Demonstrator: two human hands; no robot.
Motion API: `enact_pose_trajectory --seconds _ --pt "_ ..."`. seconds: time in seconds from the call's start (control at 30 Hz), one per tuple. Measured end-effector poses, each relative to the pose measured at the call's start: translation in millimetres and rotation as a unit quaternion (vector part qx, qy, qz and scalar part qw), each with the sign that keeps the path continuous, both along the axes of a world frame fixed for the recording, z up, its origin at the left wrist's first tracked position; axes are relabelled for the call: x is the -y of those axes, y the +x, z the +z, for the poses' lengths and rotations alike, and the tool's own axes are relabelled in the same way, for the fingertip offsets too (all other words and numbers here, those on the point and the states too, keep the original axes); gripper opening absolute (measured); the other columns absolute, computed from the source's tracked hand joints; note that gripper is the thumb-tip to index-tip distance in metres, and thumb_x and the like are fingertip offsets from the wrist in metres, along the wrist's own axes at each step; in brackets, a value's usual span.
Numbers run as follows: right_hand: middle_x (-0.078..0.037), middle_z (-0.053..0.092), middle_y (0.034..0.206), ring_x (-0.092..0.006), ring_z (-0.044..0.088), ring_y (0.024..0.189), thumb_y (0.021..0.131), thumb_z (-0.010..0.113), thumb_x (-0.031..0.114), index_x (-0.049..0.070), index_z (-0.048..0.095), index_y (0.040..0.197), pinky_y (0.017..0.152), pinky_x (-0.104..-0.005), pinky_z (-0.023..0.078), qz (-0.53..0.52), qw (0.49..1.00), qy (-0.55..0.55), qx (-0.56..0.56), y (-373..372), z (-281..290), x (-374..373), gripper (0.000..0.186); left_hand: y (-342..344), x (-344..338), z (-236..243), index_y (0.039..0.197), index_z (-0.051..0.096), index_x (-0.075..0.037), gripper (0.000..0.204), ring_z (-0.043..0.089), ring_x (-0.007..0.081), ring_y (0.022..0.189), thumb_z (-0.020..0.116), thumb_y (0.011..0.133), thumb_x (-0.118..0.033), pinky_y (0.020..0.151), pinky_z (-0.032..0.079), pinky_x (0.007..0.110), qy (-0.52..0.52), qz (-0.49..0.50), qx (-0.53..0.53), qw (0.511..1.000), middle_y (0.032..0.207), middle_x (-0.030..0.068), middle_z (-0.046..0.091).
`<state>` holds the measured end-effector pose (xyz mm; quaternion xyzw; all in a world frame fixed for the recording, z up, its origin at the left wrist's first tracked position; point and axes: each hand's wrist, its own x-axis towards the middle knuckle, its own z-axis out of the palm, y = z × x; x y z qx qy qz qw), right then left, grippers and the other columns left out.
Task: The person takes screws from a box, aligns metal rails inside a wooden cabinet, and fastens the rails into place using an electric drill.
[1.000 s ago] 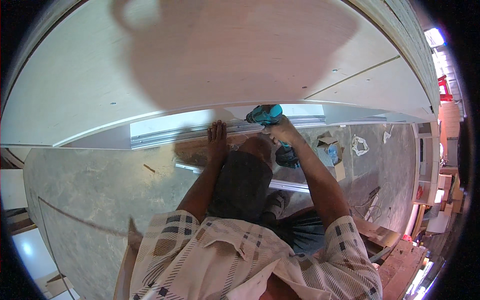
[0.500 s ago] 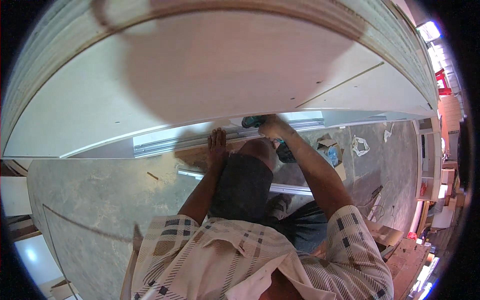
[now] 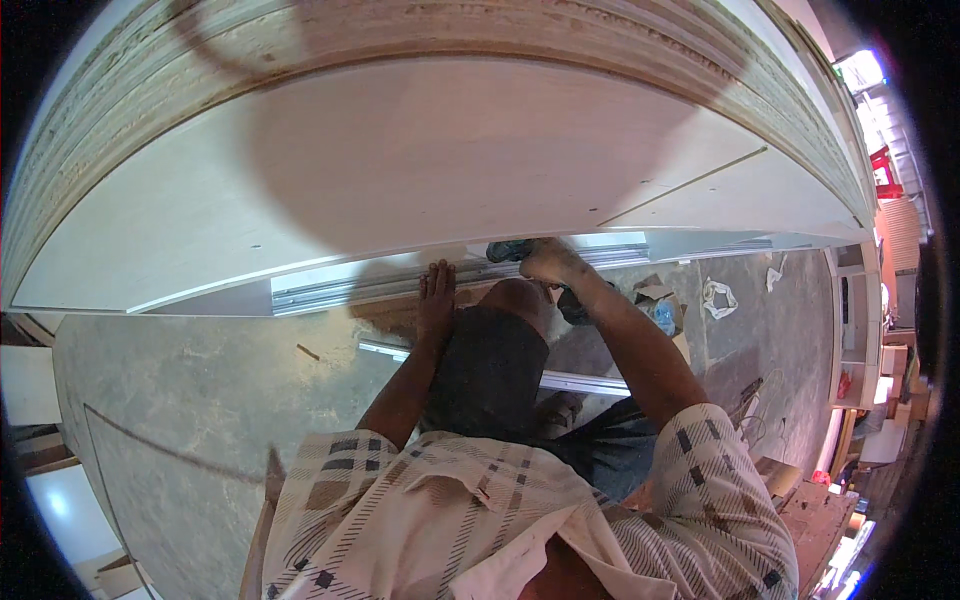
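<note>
My right hand (image 3: 549,262) is wrapped round a dark green cordless drill (image 3: 510,250), whose front end points left and goes in under the edge of a large white panel (image 3: 420,170). Below that edge run silver metal rails (image 3: 370,290), like drawer or sliding tracks, fixed along the front of the cabinet. My left hand (image 3: 437,284) lies with its fingers stretched out over the rails and the brown board beside them. It holds nothing. What the drill's tip touches is hidden.
An open cardboard box (image 3: 664,305) with a blue plastic item stands on the concrete floor to the right. Beyond it lies a crumpled white scrap (image 3: 718,297). Another metal rail (image 3: 582,383) is on the floor under my legs. A shelf unit (image 3: 852,320) stands at the far right.
The view has tilted slightly, so the white panel sits a little lower in it. My right hand and the drill stay at the rails; my left hand keeps its place.
</note>
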<state>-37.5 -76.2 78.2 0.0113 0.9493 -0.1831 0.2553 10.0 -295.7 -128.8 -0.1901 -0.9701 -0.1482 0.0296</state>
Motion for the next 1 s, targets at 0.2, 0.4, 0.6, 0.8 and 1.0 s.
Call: enact_pose_trajectory --seconds 0.2,0.4,0.6,0.8,1.0 --pt "-0.019 0.065 0.067 -0.0239 0.065 0.054 0.068 0.058 0.008 -0.008 0.063 0.092 0.048 -0.0353 0.052 -0.024 0.998 -0.032 -0.051 -4 -21 -9 0.029 -1 0 1 0.15 0.025 0.0 0.075 0.018 0.0338 0.148 0.056 0.089 -0.028 0.119 0.017 0.05 0.004 -0.003 -0.015 1.0 0.159 0.0177 0.018" --pt "-0.027 0.066 0.109 -0.0366 0.065 0.104 0.073 0.062 0.023 0.001 0.066 0.112 0.091 -0.0433 0.052 0.071 0.993 0.069 0.06 -6 8 -7 0.045 1 -10 -1 0.151 0.023 0.001 0.08 0.018 0.0351 0.147 0.06 0.087 -0.031 0.119 0.017 0.05 0.051 -0.018 -0.001 0.999 0.159 0.0184 0.018" --pt "-0.025 0.067 0.109 -0.0356 0.066 0.103 0.073 0.062 0.025 0.0 0.068 0.105 0.09 -0.0432 0.053 0.036 0.996 0.073 0.045 -10 -10 -3 0.041 3 -5 -7 0.15 0.024 0.002 0.082 0.021 0.0354 0.146 0.062 0.085 -0.033 0.119 0.018 0.051 0.009 -0.014 -0.035 0.999 0.158 0.019 0.019" --pt "-0.024 0.068 0.107 -0.0361 0.067 0.1 0.075 0.064 0.027 -0.002 0.068 0.103 0.089 -0.0441 0.054 0.104 0.99 0.082 -0.05 -23 -48 -20 0.041 -11 -7 -7 0.149 0.025 0.002 0.086 0.022 0.0366 0.146 0.065 0.083 -0.035 0.119 0.018 0.051 -0.026 -0.012 -0.1 0.995 0.157 0.0207 0.02" --pt "-0.022 0.069 0.107 -0.0375 0.067 0.099 0.075 0.067 0.028 0.003 0.069 0.107 0.088 -0.0445 0.054 -0.002 1.0 -0.001 0.013 9 -7 -8 0.041 0 14 -13 0.149 0.027 0.003 0.094 0.018 0.0373 0.146 0.069 0.078 -0.041 0.118 0.016 0.052 0.106 -0.009 -0.027 0.994 0.157 0.0213 0.021"
